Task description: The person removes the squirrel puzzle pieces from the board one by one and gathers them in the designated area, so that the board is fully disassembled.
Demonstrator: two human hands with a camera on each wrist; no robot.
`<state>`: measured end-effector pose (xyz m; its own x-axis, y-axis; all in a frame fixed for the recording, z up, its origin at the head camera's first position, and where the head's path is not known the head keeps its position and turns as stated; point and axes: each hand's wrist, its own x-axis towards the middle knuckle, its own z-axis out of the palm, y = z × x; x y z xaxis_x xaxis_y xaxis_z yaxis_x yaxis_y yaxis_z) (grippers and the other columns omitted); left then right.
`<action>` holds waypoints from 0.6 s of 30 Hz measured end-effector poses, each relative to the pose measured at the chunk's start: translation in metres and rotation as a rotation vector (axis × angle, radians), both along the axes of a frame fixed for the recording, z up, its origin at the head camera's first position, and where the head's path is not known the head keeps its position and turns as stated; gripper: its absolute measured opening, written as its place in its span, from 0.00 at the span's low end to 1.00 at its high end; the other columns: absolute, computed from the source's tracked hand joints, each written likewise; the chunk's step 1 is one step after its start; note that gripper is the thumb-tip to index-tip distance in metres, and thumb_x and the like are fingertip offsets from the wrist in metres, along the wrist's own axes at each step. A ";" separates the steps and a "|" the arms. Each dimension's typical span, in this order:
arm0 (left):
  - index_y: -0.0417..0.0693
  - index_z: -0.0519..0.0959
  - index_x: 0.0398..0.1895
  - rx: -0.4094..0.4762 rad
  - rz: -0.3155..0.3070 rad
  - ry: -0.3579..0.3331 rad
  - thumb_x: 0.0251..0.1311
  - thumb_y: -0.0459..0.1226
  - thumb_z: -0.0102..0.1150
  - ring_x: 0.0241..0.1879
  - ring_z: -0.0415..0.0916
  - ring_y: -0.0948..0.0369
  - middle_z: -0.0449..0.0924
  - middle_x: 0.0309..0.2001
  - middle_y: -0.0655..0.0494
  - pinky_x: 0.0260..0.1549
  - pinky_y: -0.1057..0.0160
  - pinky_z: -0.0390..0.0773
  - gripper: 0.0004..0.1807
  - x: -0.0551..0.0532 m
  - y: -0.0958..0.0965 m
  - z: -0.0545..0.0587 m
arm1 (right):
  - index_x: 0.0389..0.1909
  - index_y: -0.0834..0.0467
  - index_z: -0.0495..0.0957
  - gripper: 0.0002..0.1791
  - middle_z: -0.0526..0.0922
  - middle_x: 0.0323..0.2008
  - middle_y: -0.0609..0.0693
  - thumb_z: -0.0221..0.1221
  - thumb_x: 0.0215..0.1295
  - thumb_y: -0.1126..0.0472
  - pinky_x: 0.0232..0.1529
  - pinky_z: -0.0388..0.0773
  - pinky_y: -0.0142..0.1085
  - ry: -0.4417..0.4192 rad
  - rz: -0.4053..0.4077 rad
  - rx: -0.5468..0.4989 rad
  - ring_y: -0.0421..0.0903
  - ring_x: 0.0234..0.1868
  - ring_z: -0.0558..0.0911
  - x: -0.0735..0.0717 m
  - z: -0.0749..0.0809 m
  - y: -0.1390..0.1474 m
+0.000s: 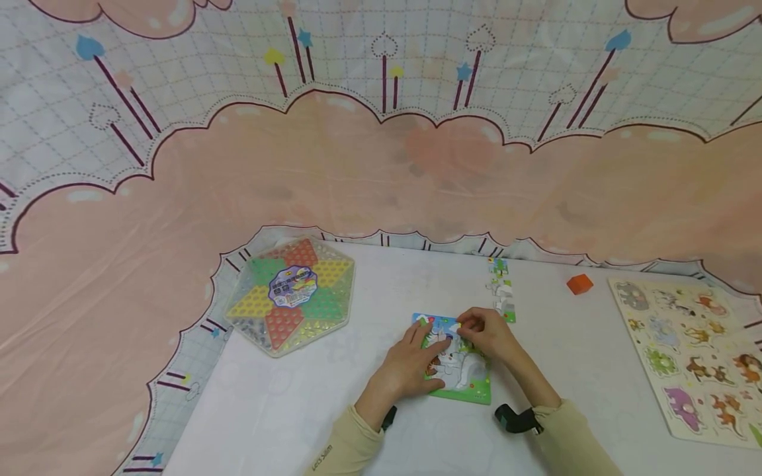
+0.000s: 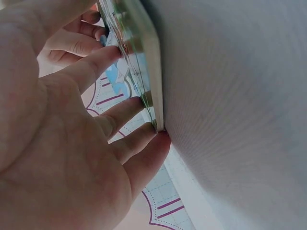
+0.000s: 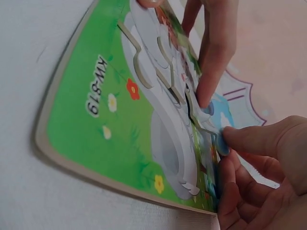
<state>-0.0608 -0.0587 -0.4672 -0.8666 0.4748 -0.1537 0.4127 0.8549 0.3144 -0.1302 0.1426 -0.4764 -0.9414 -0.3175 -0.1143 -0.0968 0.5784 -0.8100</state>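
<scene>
A small jigsaw puzzle board (image 1: 479, 398) with a green border and a grey-and-white animal picture lies on the table. Spread across its left side, my left hand (image 1: 405, 367) rests with fingertips on the pieces and the edge. In the left wrist view, the fingers of my left hand (image 2: 81, 139) are fairly straight along the board's edge (image 2: 156, 72). My right hand (image 1: 485, 332) is at the top right of the board. Between its thumb and fingers it pinches a bluish puzzle piece (image 3: 221, 144), tilted over the board. Part of the picture is hidden under my hands.
Loose puzzle pieces (image 1: 503, 291) form a column behind my right hand. An orange block (image 1: 580, 284) sits farther right, near a wooden animal puzzle board (image 1: 649, 387). At left lies a hexagonal game board (image 1: 324, 274) with coloured triangles. A patterned cloth (image 1: 357, 178) hangs behind the table.
</scene>
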 end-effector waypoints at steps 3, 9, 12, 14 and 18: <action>0.62 0.68 0.71 -0.004 0.000 0.001 0.58 0.55 0.66 0.74 0.50 0.46 0.56 0.73 0.47 0.62 0.53 0.69 0.37 0.000 0.000 0.000 | 0.39 0.67 0.82 0.06 0.82 0.28 0.51 0.64 0.62 0.69 0.26 0.73 0.31 0.003 0.004 -0.010 0.42 0.26 0.76 0.000 0.000 0.000; 0.62 0.69 0.71 -0.009 0.000 0.008 0.58 0.55 0.65 0.74 0.50 0.46 0.56 0.73 0.47 0.63 0.53 0.68 0.36 0.001 0.000 0.000 | 0.38 0.67 0.82 0.05 0.81 0.28 0.51 0.63 0.62 0.70 0.26 0.72 0.30 -0.011 -0.013 -0.028 0.43 0.25 0.75 0.000 0.000 0.001; 0.62 0.69 0.71 -0.010 0.000 0.008 0.58 0.55 0.66 0.74 0.50 0.46 0.55 0.73 0.47 0.63 0.53 0.68 0.36 0.001 0.000 0.000 | 0.38 0.67 0.82 0.05 0.81 0.27 0.51 0.63 0.62 0.70 0.25 0.72 0.30 -0.014 -0.014 -0.034 0.43 0.25 0.75 0.000 -0.001 0.001; 0.62 0.69 0.71 -0.013 0.002 0.005 0.58 0.55 0.66 0.74 0.50 0.46 0.55 0.73 0.47 0.63 0.53 0.68 0.36 0.001 0.000 0.000 | 0.37 0.67 0.82 0.04 0.81 0.27 0.51 0.63 0.62 0.70 0.24 0.71 0.30 -0.012 -0.007 -0.042 0.42 0.24 0.75 0.000 -0.001 0.001; 0.63 0.69 0.70 -0.012 0.005 0.001 0.58 0.55 0.65 0.74 0.50 0.47 0.55 0.74 0.47 0.63 0.53 0.68 0.36 0.001 0.001 0.000 | 0.37 0.67 0.81 0.04 0.81 0.27 0.52 0.62 0.63 0.70 0.24 0.70 0.30 -0.010 -0.028 -0.069 0.41 0.23 0.73 -0.002 -0.001 0.001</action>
<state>-0.0598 -0.0580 -0.4670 -0.8691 0.4685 -0.1585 0.4087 0.8608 0.3033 -0.1323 0.1441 -0.4773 -0.9489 -0.2982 -0.1030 -0.0725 0.5238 -0.8487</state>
